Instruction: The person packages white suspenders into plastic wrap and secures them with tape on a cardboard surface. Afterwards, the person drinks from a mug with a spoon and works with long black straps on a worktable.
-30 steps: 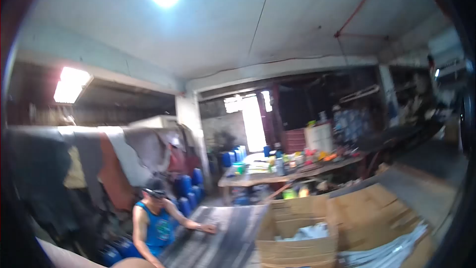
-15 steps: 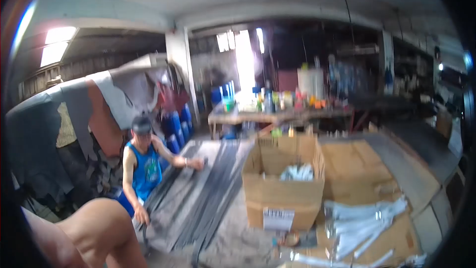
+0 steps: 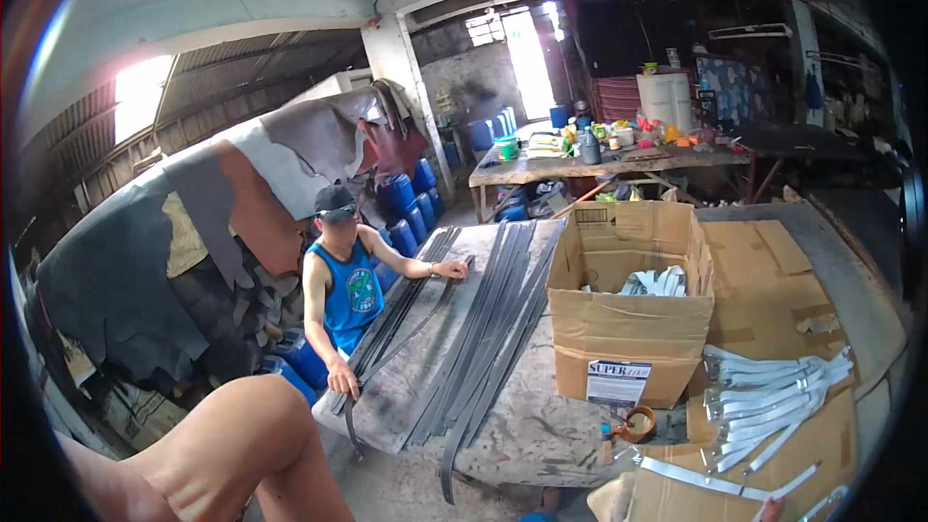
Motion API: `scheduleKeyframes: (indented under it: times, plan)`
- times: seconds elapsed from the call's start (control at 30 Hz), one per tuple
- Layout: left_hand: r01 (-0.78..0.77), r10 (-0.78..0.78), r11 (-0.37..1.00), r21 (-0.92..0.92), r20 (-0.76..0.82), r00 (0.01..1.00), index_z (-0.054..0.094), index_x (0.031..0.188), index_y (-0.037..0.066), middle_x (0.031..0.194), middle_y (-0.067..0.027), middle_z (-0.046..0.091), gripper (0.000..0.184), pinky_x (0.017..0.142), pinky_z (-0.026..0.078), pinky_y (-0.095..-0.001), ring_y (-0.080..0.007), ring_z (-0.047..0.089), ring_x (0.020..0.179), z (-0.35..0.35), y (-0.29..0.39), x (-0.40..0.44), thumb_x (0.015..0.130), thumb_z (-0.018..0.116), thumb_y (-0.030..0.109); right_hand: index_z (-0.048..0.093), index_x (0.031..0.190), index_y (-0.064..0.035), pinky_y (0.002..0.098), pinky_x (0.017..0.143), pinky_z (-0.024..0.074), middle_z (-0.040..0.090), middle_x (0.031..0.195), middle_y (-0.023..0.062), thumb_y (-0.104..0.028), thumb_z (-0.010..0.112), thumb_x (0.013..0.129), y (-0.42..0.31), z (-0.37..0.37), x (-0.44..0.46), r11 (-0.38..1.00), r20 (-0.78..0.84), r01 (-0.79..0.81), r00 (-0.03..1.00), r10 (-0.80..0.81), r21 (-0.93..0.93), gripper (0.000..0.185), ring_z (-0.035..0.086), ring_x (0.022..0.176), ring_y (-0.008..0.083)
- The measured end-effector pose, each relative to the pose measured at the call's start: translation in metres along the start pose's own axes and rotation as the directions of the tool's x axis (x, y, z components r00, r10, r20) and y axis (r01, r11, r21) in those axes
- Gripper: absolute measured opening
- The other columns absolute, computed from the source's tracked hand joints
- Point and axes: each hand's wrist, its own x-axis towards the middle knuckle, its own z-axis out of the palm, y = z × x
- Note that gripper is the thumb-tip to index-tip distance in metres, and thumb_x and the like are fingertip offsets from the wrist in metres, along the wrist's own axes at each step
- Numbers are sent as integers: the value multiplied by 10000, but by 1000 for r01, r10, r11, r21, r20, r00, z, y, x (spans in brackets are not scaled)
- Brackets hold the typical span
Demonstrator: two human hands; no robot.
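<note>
A bare bent limb (image 3: 232, 425) fills the lower left, but my left hand is out of view. At the bottom right edge, a small bit of my right hand (image 3: 771, 510) shows beside a white strap (image 3: 701, 478); its grip cannot be made out. Above it, more white straps (image 3: 773, 396) with metal ends lie fanned out on flattened cardboard (image 3: 759, 280). An open cardboard box (image 3: 628, 333) with a printed label holds white pieces (image 3: 657, 282). A brown round container (image 3: 638, 422) stands near its front.
A co-worker in a blue tank top (image 3: 353, 290) touches dark strips on the grey table (image 3: 527, 425). Long dark strips (image 3: 483, 319) lie along its middle. Hides (image 3: 116, 261) hang at left, near blue drums (image 3: 396, 198). A cluttered wooden table (image 3: 541, 169) stands behind.
The view has tilted down and steadied, so the table, box and straps show more fully. The large bare limb has come further into view at lower left.
</note>
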Motion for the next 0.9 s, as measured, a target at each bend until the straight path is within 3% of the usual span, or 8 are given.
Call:
scheduleKeyframes:
  times: [0.6, 0.9]
  plan:
    - [-17, 14, 993, -119, -22, 1000, 550, 1029, 63, 842, -64, 530, 308, 598, 420, -284, -153, 507, 663, 21, 13, 0, 810, 747, 154, 664, 928, -10, 470, 732, 517, 686, 867, 170, -351, 763, 776, 11, -7, 5, 1000, 7, 18, 1000, -18, -19, 386, 665, 818, 331]
    - [52, -108, 943, -329, -153, 982, 544, 1017, 68, 826, -59, 524, 318, 579, 418, -277, -148, 502, 637, 71, 21, -13, 808, 762, 167, 666, 933, -12, 471, 731, 517, 688, 867, 169, -356, 765, 771, 15, -10, 3, 999, -2, 29, 1000, -29, -29, 393, 668, 822, 329]
